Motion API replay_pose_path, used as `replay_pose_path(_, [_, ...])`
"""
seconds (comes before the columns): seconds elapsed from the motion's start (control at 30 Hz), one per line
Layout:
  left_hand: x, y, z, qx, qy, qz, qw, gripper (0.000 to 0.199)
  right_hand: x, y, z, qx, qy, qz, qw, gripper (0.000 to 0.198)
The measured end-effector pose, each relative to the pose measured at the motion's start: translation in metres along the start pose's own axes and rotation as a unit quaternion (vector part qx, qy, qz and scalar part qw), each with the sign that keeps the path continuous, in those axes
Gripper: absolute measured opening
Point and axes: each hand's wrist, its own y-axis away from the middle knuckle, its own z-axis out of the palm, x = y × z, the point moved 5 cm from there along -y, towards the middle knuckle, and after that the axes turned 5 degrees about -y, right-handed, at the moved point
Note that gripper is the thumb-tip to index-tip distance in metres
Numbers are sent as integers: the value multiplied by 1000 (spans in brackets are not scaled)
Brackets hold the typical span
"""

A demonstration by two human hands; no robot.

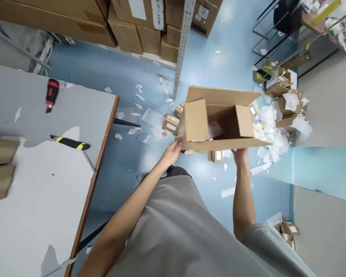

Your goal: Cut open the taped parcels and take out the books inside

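Observation:
An open cardboard box (196, 121) is held up in front of me above the floor, its flaps standing out around a dark inside. Something pale and translucent, perhaps plastic film, shows in its opening. My left hand (173, 152) grips the near left corner, fingers partly behind the cardboard. Under the near right side, my right hand (240, 154) supports the box, most of its fingers hidden beneath it. To my left, a black-and-yellow utility knife (70, 142) and a red-and-black cutter (52, 94) lie on the table, apart from both hands.
The white table (46, 192) has a wooden edge at my left. Stacked cartons (150, 38) fill a shelf ahead, beside a perforated metal post (182, 54). White packing scraps (272, 127) and small boxes (278, 81) crowd the wall at right. Paper bits litter the blue floor.

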Motion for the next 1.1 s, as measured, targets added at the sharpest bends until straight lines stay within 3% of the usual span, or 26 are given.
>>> replay_pose_path(0.1, [12, -29, 85, -118, -13, -6, 993, 77, -3, -45, -41, 80, -45, 16, 996, 59])
replay_pose_path(0.17, [16, -31, 121, -173, -47, 19, 984, 71, 5, -58, -52, 102, -31, 22, 994, 59])
replay_pose_path(0.23, [15, -20, 136, -226, -57, 59, 971, 62, 22, -53, -43, 81, -2, 35, 996, 59])
replay_pose_path(0.3, [7, -6, 129, -259, -54, 80, 961, 54, 46, -33, -14, 22, 18, 68, 997, 58])
replay_pose_path(0.4, [-16, 13, 80, -221, -58, 49, 972, 43, 88, 18, 52, -80, 36, 163, 983, 52])
replay_pose_path(0.5, [-40, 32, 5, -72, -31, -19, 997, 43, 118, 79, 131, -209, 59, 226, 950, 48])
replay_pose_path(0.63, [-62, 81, -84, 94, 78, -84, 989, 59, 139, 160, 228, -353, 86, 263, 894, 46])
replay_pose_path(0.8, [-76, 159, -157, 220, 203, -77, 951, 70, 142, 251, 319, -528, 140, 237, 803, 45])
replay_pose_path(1.1, [-104, 283, -291, 382, 284, 18, 879, 64, 134, 393, 438, -652, 202, 142, 717, 58])
